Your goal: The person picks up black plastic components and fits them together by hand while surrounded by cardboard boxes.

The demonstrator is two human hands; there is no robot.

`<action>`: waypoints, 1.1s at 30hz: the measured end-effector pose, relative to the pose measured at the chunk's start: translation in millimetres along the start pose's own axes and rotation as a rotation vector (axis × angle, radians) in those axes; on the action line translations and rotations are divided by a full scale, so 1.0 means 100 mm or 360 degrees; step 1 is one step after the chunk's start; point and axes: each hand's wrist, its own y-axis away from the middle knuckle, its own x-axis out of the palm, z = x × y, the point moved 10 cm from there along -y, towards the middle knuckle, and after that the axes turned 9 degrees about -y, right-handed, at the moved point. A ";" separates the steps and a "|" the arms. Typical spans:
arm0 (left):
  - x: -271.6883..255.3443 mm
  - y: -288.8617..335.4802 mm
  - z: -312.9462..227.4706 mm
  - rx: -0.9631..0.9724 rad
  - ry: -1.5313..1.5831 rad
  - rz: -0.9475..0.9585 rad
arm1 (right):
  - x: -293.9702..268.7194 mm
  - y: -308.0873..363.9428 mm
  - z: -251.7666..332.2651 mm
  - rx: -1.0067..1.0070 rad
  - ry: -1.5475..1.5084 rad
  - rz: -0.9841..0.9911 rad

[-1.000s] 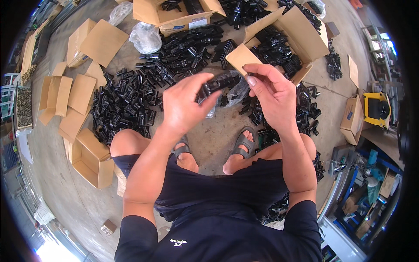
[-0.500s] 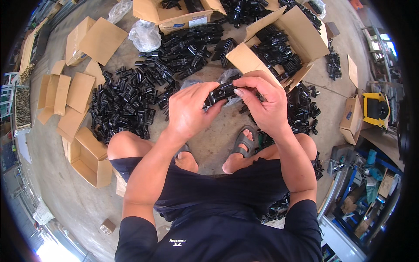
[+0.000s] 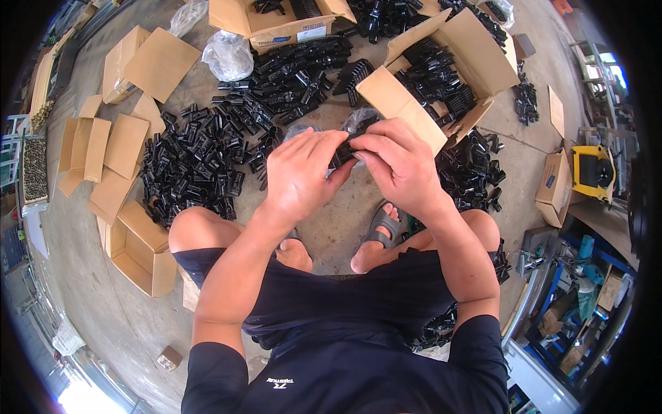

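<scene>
A glossy black tubular part (image 3: 340, 156) is held up between my two hands, above the floor and in front of my knees. My left hand (image 3: 298, 168) is closed round its left end, thumb below and fingers on top. With thumb and fingertips, my right hand (image 3: 402, 163) pinches the right end. Most of the part is covered by my fingers. Beyond my left hand lies a heap of similar short black parts (image 3: 196, 165). Longer black parts (image 3: 293, 79) are piled farther off, and more fill an open cardboard box (image 3: 493, 52) past my right hand.
Another open carton (image 3: 279, 38) stands at the far side near a clear plastic bag (image 3: 227, 56). Empty cartons (image 3: 143, 252) and flattened cardboard (image 3: 114, 196) lie to the left. At right are a yellow-framed object (image 3: 593, 172) and a cluttered blue rack (image 3: 552, 293).
My right hand has shifted left and inward along the black part, bringing both hands closer together. The part has turned and shows less between my fingers.
</scene>
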 end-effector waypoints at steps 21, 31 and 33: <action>0.02 0.02 0.01 0.0031 -0.0198 0.0037 | 0.20 0.01 0.06 -0.0155 0.0411 0.0149; 0.15 0.07 0.01 0.0073 -0.0316 0.0160 | 0.36 0.08 0.04 -0.0047 0.0597 0.0241; 0.19 0.09 0.03 0.0044 -0.0298 0.0210 | 0.37 0.10 -0.02 0.0010 0.0575 0.0254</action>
